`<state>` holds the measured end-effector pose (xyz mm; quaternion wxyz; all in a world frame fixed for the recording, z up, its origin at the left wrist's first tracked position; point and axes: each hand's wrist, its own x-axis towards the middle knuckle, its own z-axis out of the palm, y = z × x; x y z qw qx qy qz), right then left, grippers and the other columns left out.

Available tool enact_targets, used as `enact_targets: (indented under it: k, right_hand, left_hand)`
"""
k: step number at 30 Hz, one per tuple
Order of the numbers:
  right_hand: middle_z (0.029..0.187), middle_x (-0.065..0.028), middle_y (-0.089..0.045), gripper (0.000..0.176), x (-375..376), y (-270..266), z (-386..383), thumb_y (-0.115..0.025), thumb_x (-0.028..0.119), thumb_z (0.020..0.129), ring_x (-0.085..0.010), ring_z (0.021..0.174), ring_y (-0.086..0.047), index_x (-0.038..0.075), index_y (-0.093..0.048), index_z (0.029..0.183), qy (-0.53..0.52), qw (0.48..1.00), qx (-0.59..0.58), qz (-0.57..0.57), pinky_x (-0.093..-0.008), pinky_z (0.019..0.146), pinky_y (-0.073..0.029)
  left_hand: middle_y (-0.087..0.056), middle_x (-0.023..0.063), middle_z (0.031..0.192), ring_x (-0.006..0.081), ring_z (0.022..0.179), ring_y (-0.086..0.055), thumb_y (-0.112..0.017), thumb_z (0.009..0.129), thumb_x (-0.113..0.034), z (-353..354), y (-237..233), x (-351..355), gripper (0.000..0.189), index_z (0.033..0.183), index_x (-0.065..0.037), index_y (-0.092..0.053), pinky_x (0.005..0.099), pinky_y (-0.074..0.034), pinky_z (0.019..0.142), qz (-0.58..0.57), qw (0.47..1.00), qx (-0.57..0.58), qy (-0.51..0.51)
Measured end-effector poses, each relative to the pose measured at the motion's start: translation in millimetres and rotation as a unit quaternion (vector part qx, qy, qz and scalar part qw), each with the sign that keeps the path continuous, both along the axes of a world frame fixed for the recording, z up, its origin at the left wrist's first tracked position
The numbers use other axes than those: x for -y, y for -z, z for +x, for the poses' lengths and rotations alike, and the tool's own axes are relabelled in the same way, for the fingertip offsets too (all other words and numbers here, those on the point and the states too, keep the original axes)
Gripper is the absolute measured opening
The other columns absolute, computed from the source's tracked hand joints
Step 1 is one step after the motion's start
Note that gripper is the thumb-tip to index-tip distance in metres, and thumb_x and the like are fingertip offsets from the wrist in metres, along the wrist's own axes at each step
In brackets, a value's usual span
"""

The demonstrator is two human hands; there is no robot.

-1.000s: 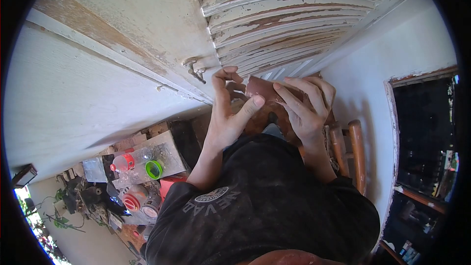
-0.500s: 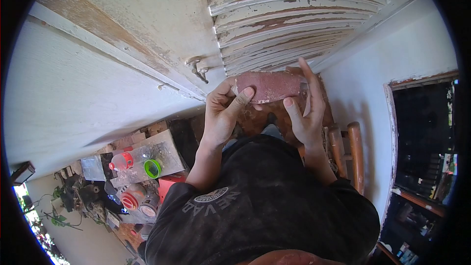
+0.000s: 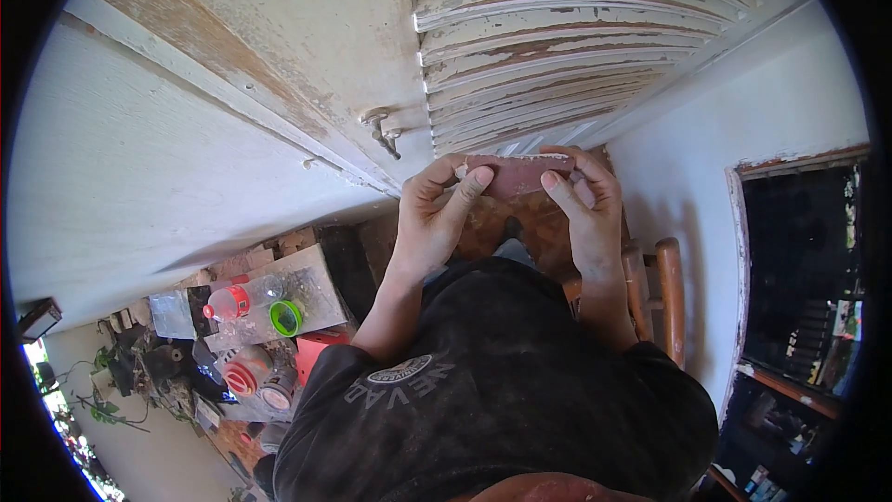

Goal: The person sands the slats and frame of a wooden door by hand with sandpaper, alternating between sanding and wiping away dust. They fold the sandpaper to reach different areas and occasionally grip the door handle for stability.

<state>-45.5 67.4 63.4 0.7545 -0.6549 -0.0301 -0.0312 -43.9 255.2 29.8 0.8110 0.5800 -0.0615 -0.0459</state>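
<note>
A worn, reddish-brown piece of sandpaper is stretched between both hands in front of my chest. Its edges look pale and dusty. My left hand pinches the left end, thumb on the near face. At the other end, my right hand grips with the thumb on the near face and fingers behind. Beyond the hands stands a louvred door with white paint flaking off to bare wood. A metal door handle sits left of the slats.
At lower left, a dusty board holds a plastic bottle and a green-rimmed container. Jars with a red lid stand beside it. A wooden chair is close on my right, near a dark window opening.
My right hand has closed from spread fingers onto the right end of the sandpaper. The sheet now shows a narrower, more bent face. The view has shifted slightly.
</note>
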Motion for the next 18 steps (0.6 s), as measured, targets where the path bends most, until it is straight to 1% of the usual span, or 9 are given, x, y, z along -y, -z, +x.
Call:
enact_targets:
  k: [4,6,7,9,10,13,15,16,18]
  right_hand:
    - [0.097,0.0002,-0.067,0.019,2,1,0,-0.068,0.002,0.093,-0.0064,0.095,-0.059,-0.002,-0.069,0.112,-0.014,0.998,-0.029,0.050,-0.0222,0.086,-0.046]
    - [0.092,0.0023,-0.065,0.014,3,8,1,-0.068,0.003,0.093,-0.0039,0.087,-0.055,-0.003,-0.070,0.106,0.021,1.000,-0.008,-0.015,-0.0205,0.078,-0.044]
    - [0.092,0.0023,-0.065,0.014,3,12,1,-0.068,0.003,0.093,-0.0039,0.087,-0.055,-0.003,-0.070,0.106,0.021,1.000,-0.009,-0.016,-0.0205,0.078,-0.044]
    - [0.083,0.0040,-0.062,0.009,4,16,3,-0.069,0.005,0.093,-0.0023,0.079,-0.049,-0.003,-0.070,0.097,0.054,0.996,0.057,-0.050,-0.0205,0.070,-0.039]
    - [0.083,0.0040,-0.062,0.009,5,16,3,-0.069,0.005,0.093,-0.0023,0.079,-0.049,-0.003,-0.070,0.097,0.054,0.996,0.057,-0.051,-0.0205,0.070,-0.039]
    - [0.078,0.0050,-0.059,0.008,7,13,4,-0.069,0.006,0.093,-0.0022,0.075,-0.046,-0.002,-0.070,0.092,0.045,0.995,0.042,-0.082,-0.0219,0.068,-0.038]
    - [0.078,0.0044,-0.061,0.010,6,12,6,-0.069,0.008,0.093,-0.0024,0.076,-0.048,-0.002,-0.071,0.091,0.055,0.990,0.069,-0.113,-0.0211,0.069,-0.038]
    - [0.078,0.0044,-0.061,0.010,5,11,6,-0.069,0.008,0.093,-0.0024,0.076,-0.048,-0.002,-0.071,0.091,0.054,0.990,0.069,-0.114,-0.0211,0.069,-0.038]
    - [0.081,0.0028,-0.064,0.012,2,9,7,-0.069,0.010,0.094,-0.0034,0.078,-0.051,-0.002,-0.071,0.092,0.045,0.990,0.067,-0.118,-0.0210,0.070,-0.039]
  left_hand:
    - [-0.069,0.0005,0.087,0.0036,0.079,-0.057,-0.059,0.102,-0.012,2,-1,-4,0.019,0.110,0.002,-0.067,0.0219,-0.048,0.070,0.014,1.000,-0.011,0.016]
    - [-0.072,0.0095,0.102,0.0115,0.091,-0.066,-0.055,0.103,-0.009,1,0,-5,0.021,0.113,0.006,-0.066,0.0272,-0.054,0.082,0.009,0.999,-0.014,0.042]
    - [-0.072,0.0095,0.102,0.0115,0.091,-0.066,-0.055,0.103,-0.009,1,0,-5,0.021,0.113,0.006,-0.066,0.0272,-0.054,0.082,0.009,0.999,-0.014,0.042]
    - [-0.072,0.0105,0.104,0.0133,0.094,-0.067,-0.054,0.103,-0.009,1,-3,-2,0.022,0.114,0.006,-0.066,0.0277,-0.055,0.083,-0.077,0.994,-0.037,0.063]
    - [-0.072,0.0105,0.104,0.0133,0.094,-0.067,-0.054,0.103,-0.009,0,-2,-2,0.022,0.114,0.006,-0.066,0.0277,-0.055,0.083,-0.077,0.994,-0.037,0.063]
    - [-0.072,0.0117,0.107,0.0147,0.094,-0.068,-0.057,0.101,-0.008,2,2,-3,0.020,0.113,0.006,-0.066,0.0284,-0.056,0.082,-0.096,0.993,-0.038,0.061]
    - [-0.072,0.0115,0.105,0.0138,0.092,-0.068,-0.064,0.097,-0.007,4,2,-4,0.019,0.111,0.005,-0.068,0.0289,-0.056,0.082,0.030,0.998,0.047,0.028]
    - [-0.072,0.0115,0.105,0.0138,0.092,-0.068,-0.064,0.097,-0.007,4,0,-3,0.019,0.111,0.005,-0.068,0.0289,-0.056,0.082,0.030,0.998,0.047,0.028]
    - [-0.073,0.0080,0.097,0.0088,0.086,-0.065,-0.070,0.094,-0.011,2,-6,0,0.018,0.106,0.003,-0.072,0.0235,-0.053,0.078,-0.024,1.000,0.001,0.004]
